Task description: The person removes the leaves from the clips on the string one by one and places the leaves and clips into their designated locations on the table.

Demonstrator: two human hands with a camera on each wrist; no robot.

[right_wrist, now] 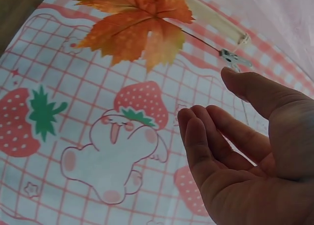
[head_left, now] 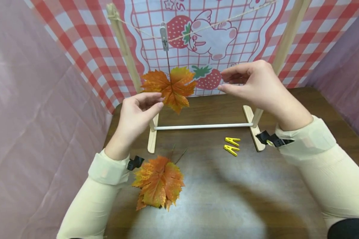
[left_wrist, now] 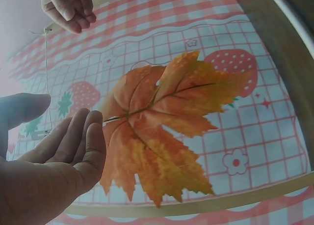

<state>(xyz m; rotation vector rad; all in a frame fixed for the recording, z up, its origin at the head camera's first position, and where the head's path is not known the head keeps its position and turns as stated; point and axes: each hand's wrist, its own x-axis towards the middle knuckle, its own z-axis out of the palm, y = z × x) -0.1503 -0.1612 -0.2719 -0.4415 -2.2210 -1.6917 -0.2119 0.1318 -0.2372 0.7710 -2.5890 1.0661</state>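
Note:
An orange artificial maple leaf [head_left: 179,84] hangs by its stem from a grey clothespin [head_left: 164,36] clipped on a thin string [head_left: 227,22]. My left hand [head_left: 139,111] is at the leaf's lower left edge, thumb and fingers apart; whether it touches the leaf is unclear. In the left wrist view the leaf [left_wrist: 162,112] spreads beyond the fingertips, and nothing is in the hand. My right hand [head_left: 254,83] hovers to the right of the leaf, its fingers loosely bent and holding nothing. The right wrist view shows a gap between its thumb and fingers [right_wrist: 216,141].
A wooden frame with two posts [head_left: 124,46] carries the string, and a white rod [head_left: 203,126] joins its feet. More maple leaves [head_left: 159,182] lie stacked on the brown table [head_left: 215,199]. Two yellow clothespins [head_left: 231,149] lie near the right foot. A strawberry-print cloth [head_left: 212,39] hangs behind.

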